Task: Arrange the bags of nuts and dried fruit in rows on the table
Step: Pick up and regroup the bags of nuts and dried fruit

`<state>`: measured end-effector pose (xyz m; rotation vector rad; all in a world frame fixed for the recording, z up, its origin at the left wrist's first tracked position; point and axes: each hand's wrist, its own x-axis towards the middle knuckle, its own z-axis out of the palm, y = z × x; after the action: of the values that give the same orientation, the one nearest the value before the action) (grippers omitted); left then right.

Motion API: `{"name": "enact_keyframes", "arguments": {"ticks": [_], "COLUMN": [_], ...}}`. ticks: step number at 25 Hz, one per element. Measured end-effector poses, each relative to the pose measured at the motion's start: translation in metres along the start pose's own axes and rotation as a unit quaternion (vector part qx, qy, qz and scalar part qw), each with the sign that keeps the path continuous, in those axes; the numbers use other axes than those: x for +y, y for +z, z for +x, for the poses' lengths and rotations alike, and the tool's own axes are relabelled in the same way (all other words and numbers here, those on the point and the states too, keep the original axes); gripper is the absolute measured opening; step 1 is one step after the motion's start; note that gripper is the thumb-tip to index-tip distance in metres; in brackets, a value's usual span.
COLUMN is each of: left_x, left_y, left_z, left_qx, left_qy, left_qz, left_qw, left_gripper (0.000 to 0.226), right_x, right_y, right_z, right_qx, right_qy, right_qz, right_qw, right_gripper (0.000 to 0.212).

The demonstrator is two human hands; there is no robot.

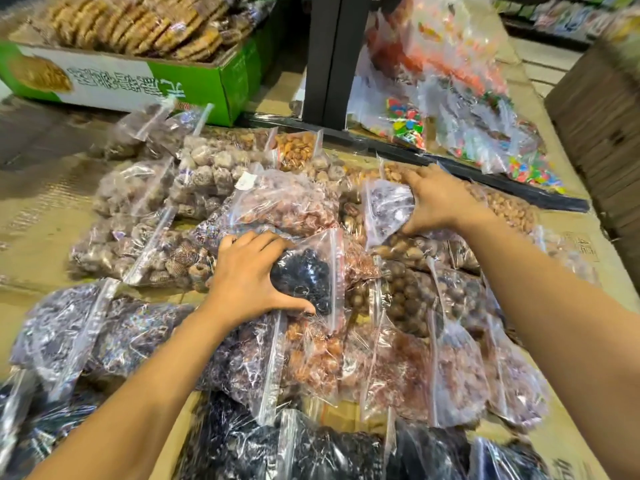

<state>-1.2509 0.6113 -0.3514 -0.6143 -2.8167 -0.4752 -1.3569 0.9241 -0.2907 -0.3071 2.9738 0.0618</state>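
Observation:
Several clear zip bags of nuts and dried fruit cover the cardboard-lined table (pixel 38 237). My left hand (pixel 247 278) grips a small bag of black dried fruit (pixel 308 278) lying on top of the middle of the pile. My right hand (pixel 438 199) holds a small bag of dark purple dried fruit (pixel 386 209), lifted a little at the back right. Bags of pale round fruit (pixel 138 188) lie in rows at the left. Bags of brown nuts (pixel 408 299) sit under my right forearm. Dark bags (pixel 311 445) fill the near edge.
A green and white box (pixel 145 81) of stacked cookies stands at the back left. A black post (pixel 332 57) rises behind the pile. Bags of colourful candy (pixel 460 109) lie at the back right. A brown cardboard box (pixel 602 126) stands at the right edge.

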Motion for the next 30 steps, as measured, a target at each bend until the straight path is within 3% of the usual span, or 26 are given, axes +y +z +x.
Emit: {"name": "enact_keyframes", "arguments": {"ticks": [2, 5, 7, 10, 13, 15, 16, 18, 20, 22, 23, 26, 27, 30], "left_x": [0.001, -0.001, 0.0, 0.01, 0.014, 0.017, 0.019, 0.027, 0.029, 0.025, 0.02, 0.006, 0.009, 0.033], "left_y": [0.001, 0.003, -0.001, -0.017, -0.045, -0.073, -0.087, -0.112, -0.126, -0.126, -0.118, -0.079, -0.065, -0.044], "left_z": [-0.001, -0.003, -0.007, -0.023, -0.053, -0.08, -0.096, -0.128, -0.156, -0.183, -0.196, -0.219, -0.226, -0.245], "left_qx": [-0.01, -0.028, -0.031, 0.008, 0.109, 0.165, 0.173, 0.145, 0.08, -0.004, -0.035, -0.156, -0.186, -0.107], "left_qy": [-0.013, -0.027, -0.031, -0.098, -0.199, -0.199, -0.188, -0.136, -0.082, -0.051, -0.058, -0.06, -0.101, -0.185], "left_qz": [-0.003, -0.008, -0.034, -0.132, -0.314, -0.399, -0.403, -0.357, -0.257, -0.176, -0.141, -0.056, -0.054, -0.132], "left_qw": [1.0, 0.999, 0.998, 0.986, 0.922, 0.88, 0.879, 0.913, 0.96, 0.983, 0.988, 0.984, 0.976, 0.968], "left_gripper": [0.106, 0.107, 0.101, 0.09, 0.065, 0.058, 0.057, 0.051, 0.043, 0.041, 0.043, 0.092, 0.09, 0.088], "right_x": [-0.008, -0.027, -0.038, -0.05, -0.06, -0.066, -0.07, -0.077, -0.088, -0.098, -0.104, -0.13, -0.139, -0.164], "right_y": [0.008, 0.021, 0.026, 0.022, 0.02, 0.021, 0.02, 0.017, 0.013, 0.013, 0.014, 0.014, 0.014, 0.011], "right_z": [-0.025, -0.072, -0.105, -0.151, -0.193, -0.222, -0.236, -0.265, -0.292, -0.314, -0.322, -0.338, -0.341, -0.354], "right_qx": [0.047, 0.108, 0.176, 0.21, 0.201, 0.211, 0.209, 0.211, 0.212, 0.2, 0.194, 0.181, 0.176, 0.168], "right_qy": [0.081, 0.215, 0.239, 0.218, 0.202, 0.188, 0.174, 0.156, 0.152, 0.13, 0.119, 0.105, 0.102, 0.1], "right_qz": [0.089, 0.28, 0.365, 0.427, 0.444, 0.443, 0.443, 0.446, 0.456, 0.475, 0.485, 0.502, 0.506, 0.508], "right_qw": [0.992, 0.929, 0.882, 0.852, 0.849, 0.851, 0.854, 0.856, 0.851, 0.847, 0.844, 0.839, 0.838, 0.839], "right_gripper": [0.108, 0.095, 0.082, 0.079, 0.079, 0.103, 0.113, 0.112, 0.109, 0.107, 0.107, 0.113, 0.11, 0.094]}}
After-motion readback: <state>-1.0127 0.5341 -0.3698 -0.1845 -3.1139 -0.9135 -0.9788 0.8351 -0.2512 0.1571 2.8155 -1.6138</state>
